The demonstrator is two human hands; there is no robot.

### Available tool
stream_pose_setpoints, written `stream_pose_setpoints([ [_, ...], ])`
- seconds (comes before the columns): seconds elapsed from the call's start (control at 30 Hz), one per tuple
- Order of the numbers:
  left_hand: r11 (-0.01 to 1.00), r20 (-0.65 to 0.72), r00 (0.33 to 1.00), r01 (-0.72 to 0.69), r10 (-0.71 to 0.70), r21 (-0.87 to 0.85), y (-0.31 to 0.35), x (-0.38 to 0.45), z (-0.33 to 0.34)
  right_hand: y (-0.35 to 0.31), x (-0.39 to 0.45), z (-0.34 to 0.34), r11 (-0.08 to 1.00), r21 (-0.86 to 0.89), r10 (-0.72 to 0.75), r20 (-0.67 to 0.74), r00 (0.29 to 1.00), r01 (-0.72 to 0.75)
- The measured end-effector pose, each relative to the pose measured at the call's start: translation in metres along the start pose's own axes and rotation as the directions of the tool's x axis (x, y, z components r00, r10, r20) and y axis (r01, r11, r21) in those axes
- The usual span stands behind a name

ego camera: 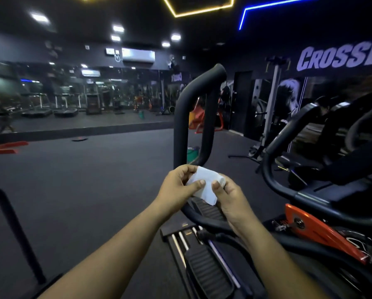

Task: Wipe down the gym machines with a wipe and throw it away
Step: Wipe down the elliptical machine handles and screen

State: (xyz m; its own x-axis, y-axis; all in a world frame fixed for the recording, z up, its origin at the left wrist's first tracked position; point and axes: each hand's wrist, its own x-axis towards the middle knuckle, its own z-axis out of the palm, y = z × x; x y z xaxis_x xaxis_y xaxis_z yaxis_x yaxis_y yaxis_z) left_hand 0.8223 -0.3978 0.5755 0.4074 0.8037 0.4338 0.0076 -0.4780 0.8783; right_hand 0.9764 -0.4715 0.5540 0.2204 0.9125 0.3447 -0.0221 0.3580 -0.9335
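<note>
Both hands were up front, mid-frame: left hand point(178, 186) pinched the folded white paper wipe point(204, 186) w/ thumb on top, right hand point(228, 195) pinched its other edge, thumb pressing too. Wipe sat betw. them, just in front of the black curved tubular machine handle point(181, 117), not touching it as far as I could tell. Looked like prep, folding or opening the wipe before wiping. Next move prob. needed one hand to take the wipe & wrap it onto the handle. Right-side machine point(323, 190) was blurred, cut off; green bin-like tub point(192, 153) behind the handle was hard to make out.
</note>
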Motion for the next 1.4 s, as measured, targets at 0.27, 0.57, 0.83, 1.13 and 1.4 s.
stream_pose_setpoints([
  [0.27,0.618,0.009,0.84,-0.407,0.543,0.672,0.007,0.078,-0.036,-0.024,0.07,0.001,0.937,-0.189,-0.32,-0.127,0.939,0.294],
  [0.57,0.091,0.151,0.671,-0.311,0.726,0.946,0.001,0.172,-0.035,-0.099,0.198,-0.013,0.127,-0.802,-0.91,0.14,0.389,0.584],
  [0.83,0.134,0.099,0.545,-0.372,0.832,0.919,-0.013,0.185,-0.028,0.015,0.21,-0.044,-0.273,-0.8,-0.677,0.554,0.484,0.534],
  [1.13,0.216,0.063,0.527,-0.45,0.848,0.866,-0.015,0.18,-0.028,0.007,0.185,-0.047,-0.225,-0.742,-0.701,0.574,0.424,0.632],
  [1.4,0.21,0.09,0.542,-0.466,0.835,0.859,-0.021,0.178,-0.032,0.024,0.206,-0.049,-0.131,-0.787,-0.693,0.507,0.512,0.603],
])
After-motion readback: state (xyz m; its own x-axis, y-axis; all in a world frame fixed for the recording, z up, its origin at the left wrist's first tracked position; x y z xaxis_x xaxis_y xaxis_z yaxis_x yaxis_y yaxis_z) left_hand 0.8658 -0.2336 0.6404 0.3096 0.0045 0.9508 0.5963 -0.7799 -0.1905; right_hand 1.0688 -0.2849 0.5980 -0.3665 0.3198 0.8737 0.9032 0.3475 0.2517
